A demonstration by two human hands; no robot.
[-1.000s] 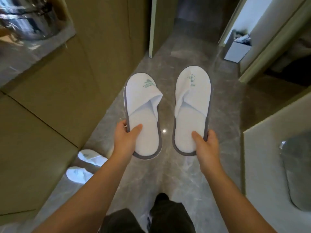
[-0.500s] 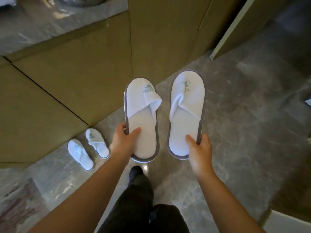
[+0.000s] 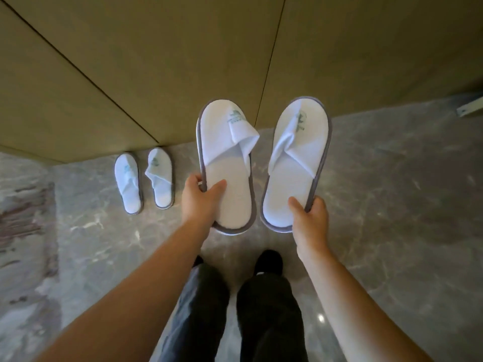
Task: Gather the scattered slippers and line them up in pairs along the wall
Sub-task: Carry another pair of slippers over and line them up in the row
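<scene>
I hold two white slippers with grey edging in the air, toes toward the wall. My left hand [image 3: 200, 198] grips the heel side of the left slipper [image 3: 224, 158], thumb on its insole. My right hand [image 3: 309, 218] pinches the heel edge of the right slipper [image 3: 298, 158]. A second pair of white slippers [image 3: 143, 178] lies side by side on the floor at the foot of the olive panel wall [image 3: 156, 74], to the left of the held ones.
Grey marble floor [image 3: 392, 205] stretches to the right along the wall. My two legs in dark trousers and black shoes [image 3: 269, 262] stand below the held slippers. A reddish patterned patch of floor [image 3: 23, 218] lies at the far left.
My view has turned left and down to face the wall squarely. The pair on the floor now sits closer to the held slippers. Both hands keep the same grip.
</scene>
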